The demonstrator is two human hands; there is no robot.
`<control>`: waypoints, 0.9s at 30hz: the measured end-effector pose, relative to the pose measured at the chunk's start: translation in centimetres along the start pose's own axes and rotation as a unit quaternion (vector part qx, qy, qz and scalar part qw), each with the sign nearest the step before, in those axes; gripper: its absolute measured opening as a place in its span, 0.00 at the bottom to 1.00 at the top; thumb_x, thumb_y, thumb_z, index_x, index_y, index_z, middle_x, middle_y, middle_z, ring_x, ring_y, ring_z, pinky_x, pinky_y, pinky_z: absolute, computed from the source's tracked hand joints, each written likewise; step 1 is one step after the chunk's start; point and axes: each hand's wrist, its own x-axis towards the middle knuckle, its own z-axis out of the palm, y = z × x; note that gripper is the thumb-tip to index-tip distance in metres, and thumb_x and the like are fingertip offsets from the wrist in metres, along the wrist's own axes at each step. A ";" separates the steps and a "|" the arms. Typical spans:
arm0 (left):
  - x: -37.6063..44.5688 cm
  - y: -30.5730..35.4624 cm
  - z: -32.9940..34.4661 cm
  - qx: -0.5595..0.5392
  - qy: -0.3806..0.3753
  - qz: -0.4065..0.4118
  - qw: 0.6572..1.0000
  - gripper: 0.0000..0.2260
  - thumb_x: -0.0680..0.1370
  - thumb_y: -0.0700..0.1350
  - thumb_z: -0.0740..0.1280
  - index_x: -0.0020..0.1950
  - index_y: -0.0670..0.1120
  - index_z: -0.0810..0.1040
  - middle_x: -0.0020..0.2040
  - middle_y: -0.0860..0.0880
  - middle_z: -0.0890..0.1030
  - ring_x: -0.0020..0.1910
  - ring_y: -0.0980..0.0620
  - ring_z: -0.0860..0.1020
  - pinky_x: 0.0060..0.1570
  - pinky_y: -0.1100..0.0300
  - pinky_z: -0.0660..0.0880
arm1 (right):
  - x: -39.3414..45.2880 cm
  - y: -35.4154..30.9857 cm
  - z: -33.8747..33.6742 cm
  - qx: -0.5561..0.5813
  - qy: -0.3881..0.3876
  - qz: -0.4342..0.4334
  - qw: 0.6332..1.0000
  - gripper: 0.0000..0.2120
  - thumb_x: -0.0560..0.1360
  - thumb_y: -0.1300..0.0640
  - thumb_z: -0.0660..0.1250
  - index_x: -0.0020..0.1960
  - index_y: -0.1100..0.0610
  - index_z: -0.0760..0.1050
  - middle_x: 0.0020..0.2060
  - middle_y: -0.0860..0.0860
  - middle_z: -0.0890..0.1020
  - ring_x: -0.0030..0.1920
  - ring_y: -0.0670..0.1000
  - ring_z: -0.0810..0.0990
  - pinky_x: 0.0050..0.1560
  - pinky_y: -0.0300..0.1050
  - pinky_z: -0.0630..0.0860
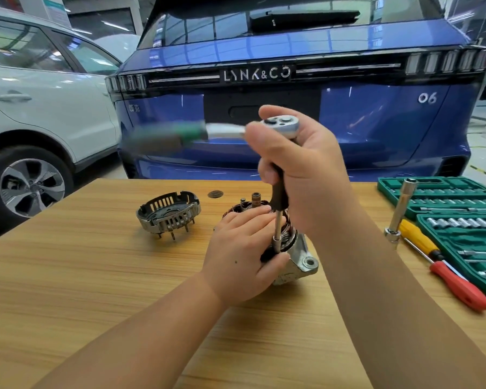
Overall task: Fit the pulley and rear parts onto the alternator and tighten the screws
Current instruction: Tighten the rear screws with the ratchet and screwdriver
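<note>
The alternator [300, 262], silver housing with copper windings showing, stands on the wooden table [96, 276]. My left hand [242, 248] grips its near left side, thumb by the socket. My right hand [300, 169] holds a ratchet wrench [281, 126] at its head and the black extension bar [278, 192] below it. The bar stands upright with its socket on the alternator's top edge. The wrench's green handle sticks out to the left, blurred. The slotted rear cover [169, 213] lies apart on the table to the left.
A green socket set case [446, 192] lies open at the table's right, with a yellow screwdriver [418, 238], a red screwdriver [458, 287] and a long socket tool [401, 209] beside it. A small round disc [215, 194] lies behind the alternator. A blue car [292, 108] and a white car [40, 108] stand beyond.
</note>
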 end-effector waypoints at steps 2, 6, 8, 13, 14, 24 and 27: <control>-0.1 -0.1 0.1 0.002 -0.006 -0.004 1.000 0.18 0.76 0.54 0.69 0.64 0.48 0.82 0.63 0.53 0.81 0.70 0.51 0.73 0.67 0.47 0.69 | 0.0 0.1 0.3 -0.067 0.050 -0.015 0.996 0.07 0.76 0.56 0.72 0.48 0.58 0.75 0.29 0.47 0.74 0.28 0.45 0.69 0.30 0.36 0.70; -0.1 -0.2 0.4 0.000 0.021 0.005 1.000 0.16 0.75 0.52 0.71 0.58 0.45 0.82 0.56 0.52 0.83 0.62 0.48 0.77 0.60 0.45 0.73 | -0.1 0.0 0.2 0.029 -0.046 0.023 0.998 0.15 0.78 0.62 0.68 0.63 0.53 0.73 0.36 0.48 0.77 0.33 0.47 0.73 0.38 0.40 0.73; 0.0 -0.3 0.5 0.001 0.035 0.014 0.999 0.14 0.74 0.51 0.72 0.55 0.44 0.82 0.52 0.51 0.83 0.58 0.47 0.77 0.57 0.47 0.74 | -0.1 0.4 0.1 0.027 -0.091 -0.039 0.995 0.20 0.78 0.67 0.66 0.65 0.51 0.71 0.37 0.51 0.75 0.34 0.49 0.72 0.38 0.43 0.73; -0.2 0.0 0.5 -0.005 0.070 0.024 0.997 0.09 0.74 0.53 0.68 0.48 0.49 0.79 0.45 0.52 0.80 0.52 0.50 0.76 0.52 0.55 0.72 | 0.1 1.2 -0.1 0.034 -0.096 -0.081 0.991 0.20 0.77 0.67 0.66 0.62 0.46 0.79 0.37 0.54 0.78 0.32 0.54 0.71 0.35 0.45 0.72; -0.3 0.1 0.5 -0.020 0.077 0.023 0.997 0.07 0.74 0.53 0.69 0.47 0.51 0.77 0.43 0.54 0.77 0.50 0.52 0.75 0.51 0.56 0.72 | 0.2 1.1 -0.4 0.076 -0.113 -0.057 0.989 0.22 0.78 0.69 0.62 0.62 0.47 0.79 0.39 0.54 0.79 0.33 0.53 0.73 0.35 0.44 0.74; -0.1 -0.1 0.4 -0.015 0.013 -0.012 1.000 0.17 0.75 0.53 0.71 0.60 0.47 0.82 0.59 0.52 0.82 0.66 0.50 0.75 0.65 0.44 0.71 | 0.1 0.4 -0.1 0.061 -0.027 0.012 0.998 0.13 0.76 0.54 0.71 0.58 0.58 0.77 0.33 0.49 0.77 0.29 0.47 0.72 0.31 0.37 0.72; 0.0 -0.2 0.4 0.002 0.000 -0.007 1.000 0.17 0.76 0.53 0.71 0.61 0.47 0.83 0.60 0.53 0.83 0.67 0.50 0.75 0.63 0.45 0.71 | -0.1 0.4 0.5 -0.077 0.036 -0.026 0.996 0.08 0.77 0.54 0.71 0.49 0.58 0.77 0.29 0.46 0.75 0.27 0.45 0.71 0.31 0.36 0.71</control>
